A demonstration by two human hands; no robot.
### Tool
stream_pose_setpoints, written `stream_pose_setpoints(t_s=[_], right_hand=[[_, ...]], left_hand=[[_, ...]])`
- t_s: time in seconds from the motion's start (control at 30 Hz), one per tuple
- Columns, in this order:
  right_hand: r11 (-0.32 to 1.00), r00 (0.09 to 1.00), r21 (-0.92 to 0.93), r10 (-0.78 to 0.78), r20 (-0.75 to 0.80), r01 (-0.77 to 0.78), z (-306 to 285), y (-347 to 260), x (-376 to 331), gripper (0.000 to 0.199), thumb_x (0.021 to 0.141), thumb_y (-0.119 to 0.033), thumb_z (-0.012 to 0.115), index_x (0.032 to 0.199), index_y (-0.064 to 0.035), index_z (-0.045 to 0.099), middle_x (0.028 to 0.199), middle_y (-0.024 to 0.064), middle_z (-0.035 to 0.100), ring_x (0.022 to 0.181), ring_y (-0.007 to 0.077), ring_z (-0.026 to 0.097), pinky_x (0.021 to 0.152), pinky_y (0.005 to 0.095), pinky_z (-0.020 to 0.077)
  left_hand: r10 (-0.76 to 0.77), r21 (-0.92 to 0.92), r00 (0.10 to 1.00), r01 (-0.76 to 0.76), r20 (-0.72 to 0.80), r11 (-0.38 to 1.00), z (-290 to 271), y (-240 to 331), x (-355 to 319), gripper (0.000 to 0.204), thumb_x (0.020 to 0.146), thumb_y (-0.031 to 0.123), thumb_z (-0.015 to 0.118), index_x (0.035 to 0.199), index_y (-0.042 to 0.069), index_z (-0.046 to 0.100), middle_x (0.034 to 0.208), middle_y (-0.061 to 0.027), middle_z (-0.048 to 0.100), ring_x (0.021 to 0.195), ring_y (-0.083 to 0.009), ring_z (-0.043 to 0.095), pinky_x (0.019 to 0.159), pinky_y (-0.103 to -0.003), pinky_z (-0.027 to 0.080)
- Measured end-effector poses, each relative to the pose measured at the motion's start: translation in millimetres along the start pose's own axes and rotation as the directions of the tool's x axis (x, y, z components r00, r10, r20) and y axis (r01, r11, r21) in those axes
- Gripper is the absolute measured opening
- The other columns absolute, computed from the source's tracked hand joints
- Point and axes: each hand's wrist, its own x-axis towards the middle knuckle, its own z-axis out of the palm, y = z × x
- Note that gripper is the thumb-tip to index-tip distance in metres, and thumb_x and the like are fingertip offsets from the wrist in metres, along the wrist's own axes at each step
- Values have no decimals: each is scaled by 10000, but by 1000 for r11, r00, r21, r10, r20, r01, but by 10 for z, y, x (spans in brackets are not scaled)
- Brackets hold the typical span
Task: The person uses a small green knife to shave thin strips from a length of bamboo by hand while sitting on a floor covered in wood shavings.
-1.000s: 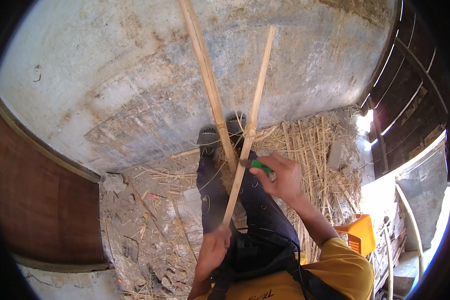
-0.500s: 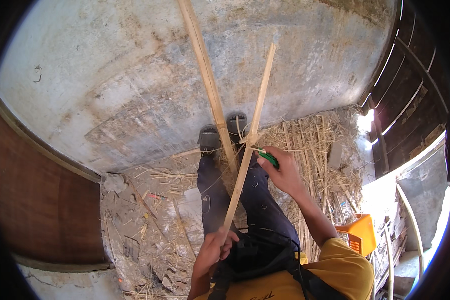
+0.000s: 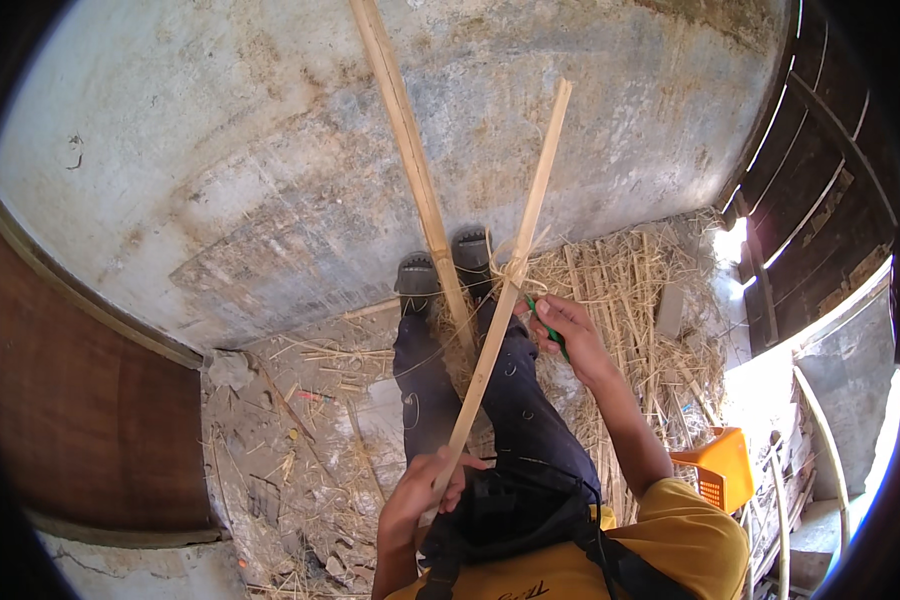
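**Two bamboo strips crossed over my knees**

My left hand (image 3: 425,495), at 6 o'clock, is closed around the lower end of a thin bamboo strip (image 3: 510,275) that slants up toward 1 o'clock. It crosses a longer bamboo strip (image 3: 410,170) above my legs. At 3 o'clock of the crossing, my right hand (image 3: 570,335) pinches a small green tool (image 3: 547,327). An orange plastic crate (image 3: 715,480) sits at 4 o'clock.

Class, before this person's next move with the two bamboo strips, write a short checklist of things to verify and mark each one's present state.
1. Left hand grips the lower end of the thinner bamboo strip: ok.
2. Right hand holds the green tool beside the crossing: ok.
3. Straw tie sits on the thinner strip: ok; tightness cannot tell.
4. Thicker bamboo strip leans against the wall: ok.
5. Tool's edge clear of fingers: cannot tell.
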Motion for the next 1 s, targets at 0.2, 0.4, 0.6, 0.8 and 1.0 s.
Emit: stream_pose_setpoints(t_s=[0.2,0.4,0.6,0.8,1.0], right_hand=[[948,993,299,93,70,-109,-51,75,5,454,1197,-396,572,1282,25,720,807,-43,491,641,68,435,586,252,336],[868,990,485,48,133,-107,-49,186,28,462,1201,-423,552,1262,12,694,810,-34,497,619,76,438,574,255,349],[984,999,169,-51,2,50,95,127,-49,373,1153,-337,653,1314,-3,695,841,-18,563,620,53,454,579,233,339],[996,997,-65,-68,-40,65,362,84,-88,274,1103,-210,763,1275,3,745,1004,14,747,829,49,649,712,234,511],[997,993,-6,-75,-89,75,456,140,-38,233,1090,-142,774,1252,25,758,994,6,760,919,66,689,824,272,580]], left_hand=[[-16,4,1000,16,-1,1000,-3,25,7,758,1220,529,359,1215,-132,731,673,-14,490,536,-145,488,513,-314,421],[-1,-120,994,15,113,993,9,8,34,750,1224,533,355,1138,-106,737,658,-3,457,529,-113,429,503,-293,399],[47,-116,999,-48,-16,992,84,62,50,749,1225,538,362,1153,-95,756,683,13,482,581,-110,495,515,-282,398],[0,-63,1000,-1,-20,998,74,173,107,573,1230,418,444,1222,-62,757,720,6,540,614,-119,589,541,-272,464],[287,177,945,-259,-159,950,230,72,219,368,1206,301,566,1288,-24,719,787,-33,665,677,-140,694,583,-275,536]])
